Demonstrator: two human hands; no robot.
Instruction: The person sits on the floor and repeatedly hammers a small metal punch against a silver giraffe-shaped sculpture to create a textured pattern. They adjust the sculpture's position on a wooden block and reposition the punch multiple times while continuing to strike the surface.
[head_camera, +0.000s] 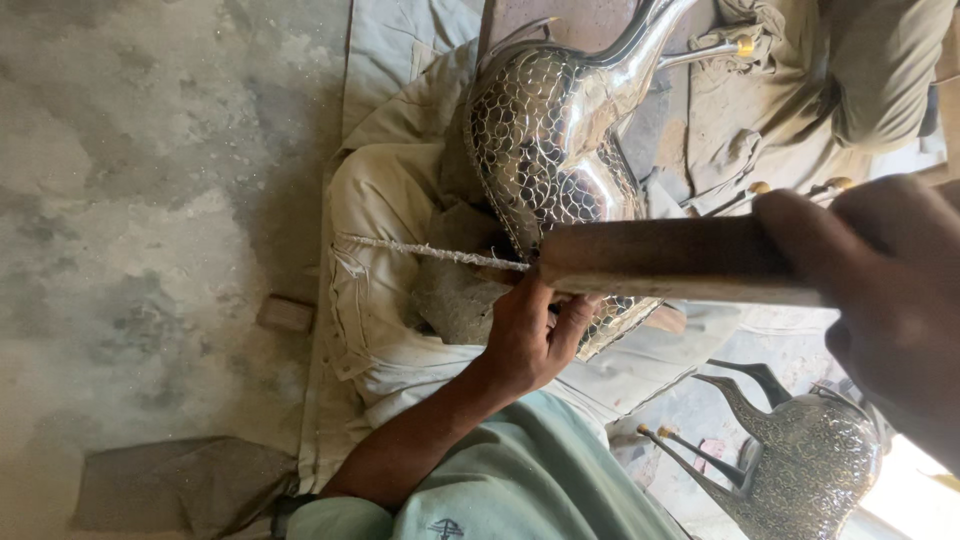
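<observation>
A shiny metal bird figure (555, 140) with a scale-patterned body lies mid-scene on pale cloth (385, 260). The left hand (530, 335) presses against its near edge, fingers curled on it; the right hand (880, 290) is wrapped tight round a wooden handle (660, 260) — close to the lens. Grey concrete floor (150, 200) spreads left — a second bird figure (800, 455) stands at the near right.

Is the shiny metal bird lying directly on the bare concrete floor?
No, the metal bird rests on pale cloth, not on the concrete floor.
</observation>
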